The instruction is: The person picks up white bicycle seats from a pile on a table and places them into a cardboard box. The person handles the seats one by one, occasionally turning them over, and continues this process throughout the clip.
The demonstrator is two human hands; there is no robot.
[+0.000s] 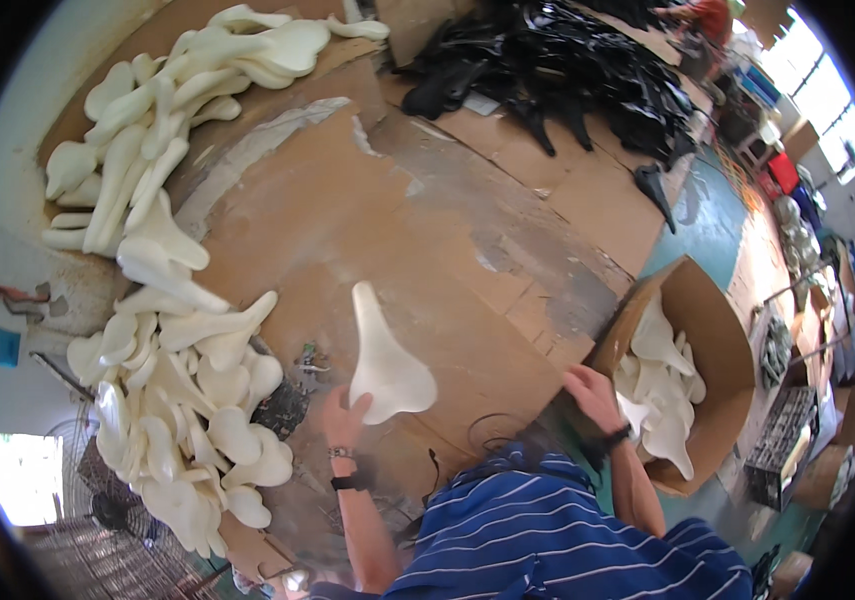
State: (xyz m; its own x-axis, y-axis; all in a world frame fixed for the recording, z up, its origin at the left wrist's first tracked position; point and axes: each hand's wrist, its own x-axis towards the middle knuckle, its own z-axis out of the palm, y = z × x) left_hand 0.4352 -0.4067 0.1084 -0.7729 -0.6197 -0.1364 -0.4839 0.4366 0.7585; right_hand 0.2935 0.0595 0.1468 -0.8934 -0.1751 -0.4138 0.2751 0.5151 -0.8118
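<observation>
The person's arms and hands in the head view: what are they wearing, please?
Both forearms are bare, with no gloves. The left hand has a thin metallic bracelet and, just below it, a black band on the wrist. The right hand has one black wristband. The blue shirt with thin white stripes covers the body; its sleeves end above the forearms.

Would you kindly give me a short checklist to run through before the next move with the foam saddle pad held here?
1. Left hand grips the cream saddle pad at its wide end: ok.
2. Right hand is free, at the cardboard box rim: ok.
3. Box has room for more pads: ok.
4. Cardboard-covered table bare beneath the held pad: ok.
5. Pad's underside free of flaws: cannot tell.
</observation>
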